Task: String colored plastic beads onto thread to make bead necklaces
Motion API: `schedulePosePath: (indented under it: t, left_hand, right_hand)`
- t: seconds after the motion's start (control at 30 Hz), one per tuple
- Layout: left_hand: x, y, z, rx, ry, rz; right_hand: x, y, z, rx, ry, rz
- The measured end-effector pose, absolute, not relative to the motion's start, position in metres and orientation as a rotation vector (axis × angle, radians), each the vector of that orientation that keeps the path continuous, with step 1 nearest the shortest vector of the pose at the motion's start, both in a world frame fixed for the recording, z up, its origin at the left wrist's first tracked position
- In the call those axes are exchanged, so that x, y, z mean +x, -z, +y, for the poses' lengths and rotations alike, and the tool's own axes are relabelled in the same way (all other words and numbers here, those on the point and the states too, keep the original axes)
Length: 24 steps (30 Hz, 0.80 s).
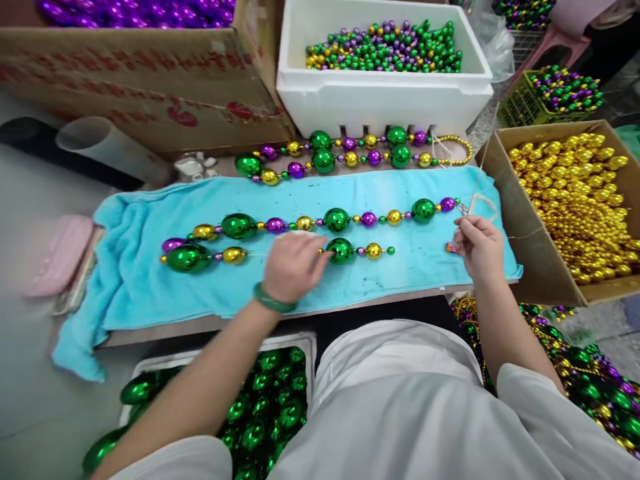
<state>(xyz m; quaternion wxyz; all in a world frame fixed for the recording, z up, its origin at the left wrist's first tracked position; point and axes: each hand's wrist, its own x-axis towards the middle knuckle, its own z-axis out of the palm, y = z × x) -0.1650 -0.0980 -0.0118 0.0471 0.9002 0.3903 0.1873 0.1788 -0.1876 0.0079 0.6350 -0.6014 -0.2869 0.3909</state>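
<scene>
Strand (337,220) lies doubled on towel (395,273), near row (187,259) gapped. Left hand (295,267) over near row, grip hidden, cannot tell; right hand (480,250) pinches thread (479,196) at right. Best keep thread taut, slide beads (341,251) snug, avoid tangling slack. Towel smooth mid, rumpled left. White tub (380,100) of mixed beads (390,50) far, carton (543,257) of gold beads (580,200) right.

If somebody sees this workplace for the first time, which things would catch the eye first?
Probably the bright blue towel across the middle, with the shiny strand of green, purple and gold beads on it; the left hand is at the lower row, the right hand near the towel's right end. Next, perhaps, the mass of gold beads in the cardboard box at right, and the white box of small mixed beads at the top.
</scene>
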Motion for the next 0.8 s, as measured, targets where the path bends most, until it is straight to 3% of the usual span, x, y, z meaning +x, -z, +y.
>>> schedulePosePath:
  t: [0.13, 0.23, 0.57, 0.8]
  left_hand:
    - [-0.046, 0.018, -0.124, 2.802, -0.411, 0.923]
    - [-0.017, 0.027, -0.122, 2.886, -0.181, 0.851]
    - [-0.102, 0.033, -0.099, 3.156, -0.033, 0.88]
    - [-0.149, 0.033, -0.086, 3.333, 0.088, 0.813]
  right_hand:
    - [0.176, -0.025, -0.193, -1.352, -0.88, -0.704]
    - [0.193, -0.034, -0.203, -1.346, -0.793, -0.757]
    - [0.316, -0.015, -0.227, -1.579, -0.309, -0.767]
    - [0.369, -0.005, -0.228, -1.83, -0.003, -1.369]
